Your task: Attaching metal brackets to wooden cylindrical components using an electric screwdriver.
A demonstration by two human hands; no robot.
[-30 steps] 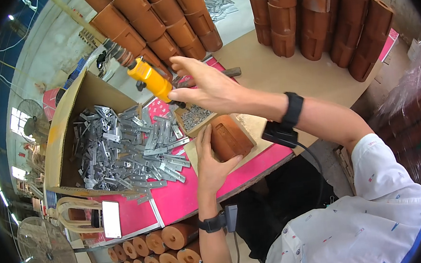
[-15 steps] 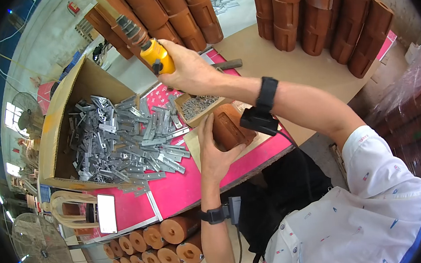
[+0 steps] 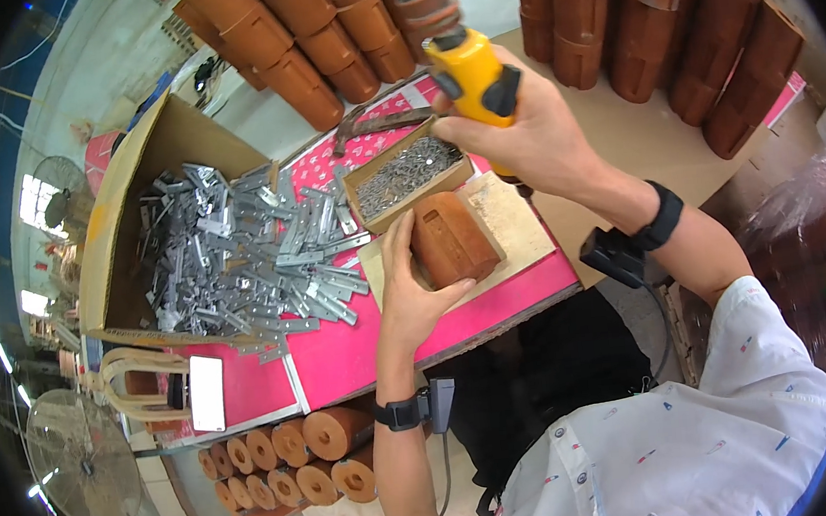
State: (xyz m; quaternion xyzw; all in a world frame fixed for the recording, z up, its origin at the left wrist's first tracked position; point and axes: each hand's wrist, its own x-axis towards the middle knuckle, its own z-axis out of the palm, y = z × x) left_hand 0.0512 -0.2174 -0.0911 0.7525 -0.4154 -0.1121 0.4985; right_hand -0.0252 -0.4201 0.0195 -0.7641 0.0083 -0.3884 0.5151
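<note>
Wooden block (image 3: 451, 243) sits braced by the left hand (image 3: 411, 293); the raised right hand (image 3: 525, 135) clenches a yellow power tool (image 3: 471, 74).

Under my left hand (image 3: 414, 292): brown wooden block (image 3: 452, 239), smooth, dull sheen, sitting on a pale matt board (image 3: 513, 225), raw-looking. In my right hand (image 3: 532, 139), upper centre of frame: tool (image 3: 472, 74) with glossy yellow plastic body. Centre: matt cardboard box (image 3: 364, 177) of small grey metal nails. Left of centre: heap of bright metal brackets (image 3: 236, 254), shiny, spilling from a plain cardboard carton (image 3: 151, 155). Tabletop (image 3: 343, 357) covered in smooth pink sheet.
</note>
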